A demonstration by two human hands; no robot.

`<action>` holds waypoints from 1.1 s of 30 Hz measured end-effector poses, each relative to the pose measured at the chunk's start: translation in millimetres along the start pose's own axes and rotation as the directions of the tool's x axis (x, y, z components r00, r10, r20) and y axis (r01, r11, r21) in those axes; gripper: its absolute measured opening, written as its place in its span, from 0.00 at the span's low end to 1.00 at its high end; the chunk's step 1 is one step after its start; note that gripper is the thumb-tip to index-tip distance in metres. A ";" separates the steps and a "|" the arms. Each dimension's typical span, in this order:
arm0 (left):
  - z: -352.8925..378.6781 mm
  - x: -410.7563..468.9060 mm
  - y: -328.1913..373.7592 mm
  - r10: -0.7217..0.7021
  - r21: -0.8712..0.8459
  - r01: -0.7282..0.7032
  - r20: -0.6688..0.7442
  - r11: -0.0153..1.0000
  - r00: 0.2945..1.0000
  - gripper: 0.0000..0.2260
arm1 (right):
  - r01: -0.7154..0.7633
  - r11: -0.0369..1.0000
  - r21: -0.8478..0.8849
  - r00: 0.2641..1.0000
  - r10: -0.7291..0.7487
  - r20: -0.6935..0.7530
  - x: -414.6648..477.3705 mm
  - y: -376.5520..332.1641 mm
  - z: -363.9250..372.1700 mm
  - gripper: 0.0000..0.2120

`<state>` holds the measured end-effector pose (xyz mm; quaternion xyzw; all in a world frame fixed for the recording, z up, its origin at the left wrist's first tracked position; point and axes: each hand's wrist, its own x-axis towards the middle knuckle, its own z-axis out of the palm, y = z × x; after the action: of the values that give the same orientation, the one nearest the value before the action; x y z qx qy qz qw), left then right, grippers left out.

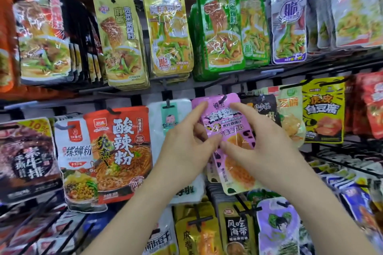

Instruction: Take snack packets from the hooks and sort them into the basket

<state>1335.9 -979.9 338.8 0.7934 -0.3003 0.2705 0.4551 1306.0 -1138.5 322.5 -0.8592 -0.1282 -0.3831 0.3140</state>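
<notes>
A pink snack packet (226,126) hangs from a black hook (222,99) in the middle row of the rack. Both of my hands are on it. My left hand (186,147) pinches its left edge, index finger up near the top corner and thumb pressed on the front. My right hand (263,143) pinches the right side, index finger near the hook hole and thumb on the front below. More pink packets hang behind it. No basket is in view.
Packets fill the rack on all sides: a white packet (170,118) just left, a red-orange noodle packet (122,151), a yellow tofu packet (323,109) right, green and yellow packets (221,27) above. Black hook rods (199,219) stick out below my wrists.
</notes>
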 end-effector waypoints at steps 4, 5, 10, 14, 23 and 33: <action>4.3 -10.6 -6.3 -0.078 0.042 0.077 0.030 0.996 0.996 0.37 | 0.032 0.962 -0.272 0.999 -0.034 -0.002 -9.1 3.0 6.2 0.37; 4.9 -12.5 -5.6 -0.054 0.124 0.053 0.003 0.991 0.999 0.37 | 0.033 0.954 -0.298 0.999 -0.037 -0.008 -10.5 3.6 7.8 0.36; 10.5 -15.1 -0.5 0.112 0.650 -0.074 -0.017 0.756 0.994 0.32 | 0.034 0.950 -0.310 0.992 -0.069 -0.102 -11.9 12.1 23.0 0.37; 6.8 -15.7 -10.8 0.282 0.851 -0.142 -0.007 0.505 0.959 0.31 | 0.043 0.916 -0.398 0.975 -0.125 -0.182 -7.6 15.9 35.3 0.42; -8.7 2.4 -24.5 0.278 0.913 -0.268 0.184 0.307 0.943 0.33 | 0.089 0.826 -0.557 0.961 -0.217 -0.168 15.4 8.3 32.3 0.40; -16.1 -8.3 -27.1 0.364 0.862 -0.273 0.112 0.427 0.924 0.27 | 0.174 0.908 -0.381 0.924 -0.284 -0.255 6.6 12.7 31.0 0.29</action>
<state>1347.4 -952.7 324.9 0.8281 -0.2469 0.5007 -0.0509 1334.2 -1128.6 306.0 -0.8106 -0.1090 -0.5619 0.1237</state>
